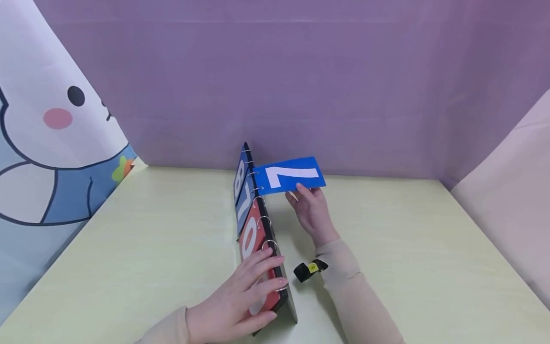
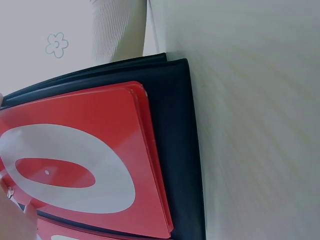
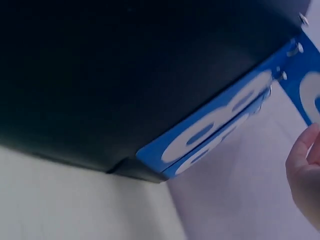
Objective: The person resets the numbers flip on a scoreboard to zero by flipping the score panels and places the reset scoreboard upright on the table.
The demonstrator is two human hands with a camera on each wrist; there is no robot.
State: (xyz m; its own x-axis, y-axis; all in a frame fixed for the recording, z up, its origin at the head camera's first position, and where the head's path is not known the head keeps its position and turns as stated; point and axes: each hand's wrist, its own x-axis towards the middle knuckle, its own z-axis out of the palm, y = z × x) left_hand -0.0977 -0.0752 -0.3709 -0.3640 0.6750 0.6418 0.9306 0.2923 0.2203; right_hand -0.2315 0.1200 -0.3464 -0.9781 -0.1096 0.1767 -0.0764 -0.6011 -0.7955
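Note:
A flip scoreboard [image 1: 281, 270] stands like a tent on the table, its black covers carrying blue and red number cards on metal rings. At its near end my left hand [image 1: 242, 294] holds it, fingers over the ringed top edge and thumb by the end edge. A red card with a white 0 [image 2: 112, 117] faces the left wrist view. My right hand [image 1: 312, 212] pinches the edge of a blue number card [image 1: 288, 184] showing a white 7, swung out to the right from the rings. Blue cards with white digits [image 3: 200, 132] hang in the right wrist view.
The pale yellow tabletop [image 1: 129, 248] surrounds the scoreboard, with a purple backdrop [image 1: 292, 81] behind. A cartoon-printed cloth [image 1: 56, 143] borders the left side. A black strap with a yellow tag [image 1: 312, 267] is by the right wrist.

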